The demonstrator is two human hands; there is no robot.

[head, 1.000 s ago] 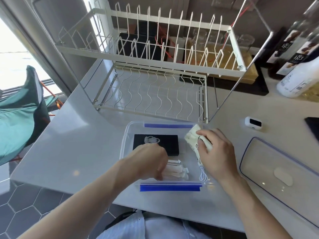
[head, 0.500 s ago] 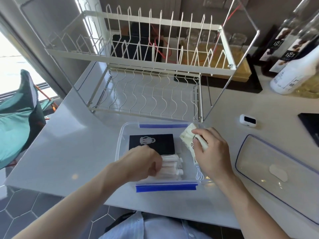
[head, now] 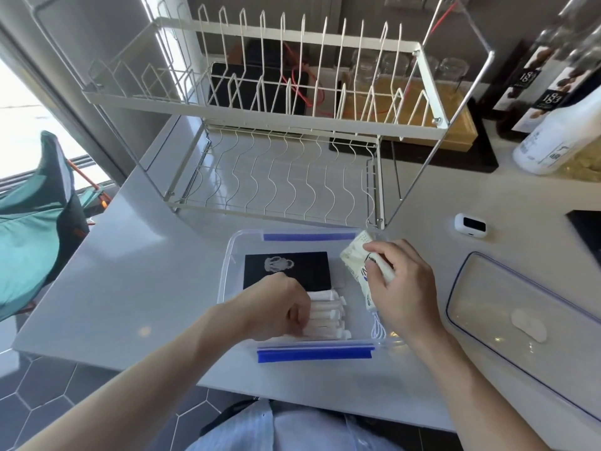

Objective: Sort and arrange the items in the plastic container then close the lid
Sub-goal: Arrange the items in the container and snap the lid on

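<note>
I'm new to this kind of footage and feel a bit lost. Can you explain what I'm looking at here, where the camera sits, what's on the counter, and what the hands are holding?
There is no machine here: a person works with bare hands, and the single camera is worn on their head, looking forward and down. On the white counter sits a clear plastic container with blue clips. Inside lie a black card and a row of white tubes. The left hand rests curled on those tubes, lining them up. The right hand grips a cream packet at the container's right end. The lid lies off to the right, not yet on. Behind stands a wire dish rack.
</note>
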